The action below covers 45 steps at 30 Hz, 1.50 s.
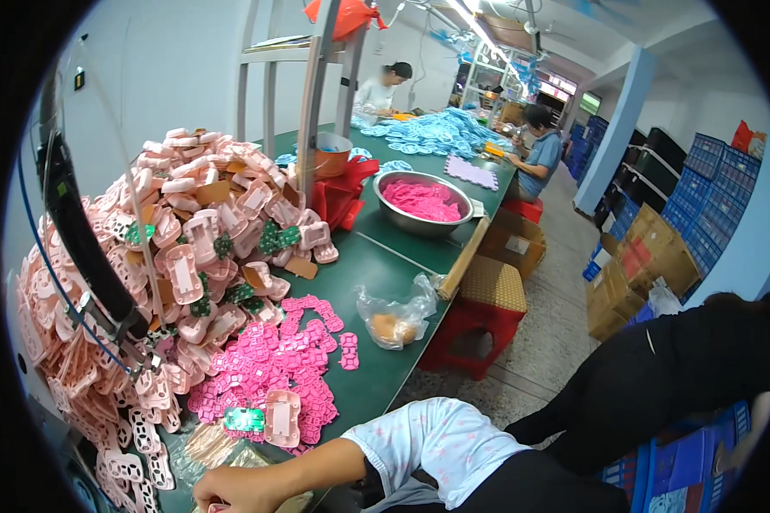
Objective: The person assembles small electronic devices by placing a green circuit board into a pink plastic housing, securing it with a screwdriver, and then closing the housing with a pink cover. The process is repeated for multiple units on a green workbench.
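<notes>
Bright ceiling tube (pixel 476 21), bowed edges

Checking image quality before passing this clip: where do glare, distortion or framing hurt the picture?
Head view: glare brightens the green circuit board; the ceiling tube light shines nearly white; the fisheye corners go black; the blue pillar looks slanted; the lower edge cuts off the right hand.

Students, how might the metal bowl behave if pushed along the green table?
The metal bowl would probably keep its shape, since its shiny wall looks rigid. Being wide and low, it may slide rather than tip. The pink pieces inside likely add weight.
</notes>
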Motion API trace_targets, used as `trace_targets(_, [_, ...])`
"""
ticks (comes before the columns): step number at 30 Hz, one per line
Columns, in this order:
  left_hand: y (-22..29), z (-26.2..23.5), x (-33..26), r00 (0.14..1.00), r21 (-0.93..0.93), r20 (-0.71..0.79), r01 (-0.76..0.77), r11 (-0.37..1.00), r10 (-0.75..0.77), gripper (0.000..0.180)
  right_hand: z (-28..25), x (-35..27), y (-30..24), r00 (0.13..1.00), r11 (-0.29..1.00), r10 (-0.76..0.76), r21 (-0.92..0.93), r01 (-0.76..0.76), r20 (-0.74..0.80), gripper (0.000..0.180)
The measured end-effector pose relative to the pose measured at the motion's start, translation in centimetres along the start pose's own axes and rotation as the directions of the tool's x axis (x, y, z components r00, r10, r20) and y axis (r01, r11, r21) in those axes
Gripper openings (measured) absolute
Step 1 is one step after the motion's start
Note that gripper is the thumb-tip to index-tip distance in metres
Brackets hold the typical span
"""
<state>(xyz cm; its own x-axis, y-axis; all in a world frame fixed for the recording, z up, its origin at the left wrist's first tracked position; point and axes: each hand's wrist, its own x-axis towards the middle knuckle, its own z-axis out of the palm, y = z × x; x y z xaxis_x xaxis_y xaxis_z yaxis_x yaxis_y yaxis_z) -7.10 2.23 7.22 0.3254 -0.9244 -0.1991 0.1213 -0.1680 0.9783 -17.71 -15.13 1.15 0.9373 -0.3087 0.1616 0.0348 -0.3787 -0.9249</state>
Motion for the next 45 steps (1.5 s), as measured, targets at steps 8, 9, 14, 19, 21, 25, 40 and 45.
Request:
trace_targets(8, [-0.1, -4.9, 0.4, 0.961, -0.304, 0.211, 0.238, 0.922, -0.178, 0.032, -0.4, -0.5, -5.0, 0.623, 0.62, -0.782, -0.155, 0.77, -0.032, 0.024])
trace_targets(9, [-0.8, -7.4, 0.4, 0.931, -0.315, 0.336, 0.253, 0.915, -0.142, 0.03, -0.1, -0.2, -5.4, 0.601, 0.577, -0.798, -0.23, 0.784, 0.045, 0.02])
trace_targets(14, [-1.6, -8.7, -0.3, 0.887, -0.503, 0.433, 0.384, 0.774, -0.159, 0.033, 0.6, 0.1, -5.7, 0.63, 0.531, -0.767, -0.431, 0.73, 0.124, 0.005])
trace_targets(19, [1.3, -1.2, -1.1, 0.953, -0.139, -0.268, 0.104, 0.985, -0.139, 0.05, -0.2, -0.2, -4.6, 0.832, 0.859, -0.512, -0.14, 0.492, -0.215, 0.007])
trace_targets(21, [0.1, -3.1, -0.8, 0.985, -0.028, -0.046, -0.165, 0.986, 0.163, 0.05, -1.6, -0.9, -5.4, 0.965, 0.977, -0.193, 0.057, 0.206, -0.175, 0.019])
trace_targets(25, [-1.4, -3.3, 0.2, 0.984, -0.076, -0.064, 0.161, 0.984, -0.166, 0.019, -2.9, -2.5, -4.8, 0.953, 0.901, 0.282, 0.312, -0.301, 0.107, 0.026])
trace_targets(40, [-2.6, -4.1, 0.2, 0.969, -0.544, 0.219, 0.215, 0.811, -0.11, 0.038, -3.0, -2.0, -5.8, 0.877, 0.696, 0.446, 0.547, -0.466, 0.179, 0.018])
trace_targets(45, [-0.1, -4.4, 0.7, 0.852, -0.378, 0.488, 0.4, 0.835, -0.188, 0.043, -4.7, 0.3, -8.2, 0.868, 0.98, 0.163, 0.021, -0.196, 0.468, 0.023])
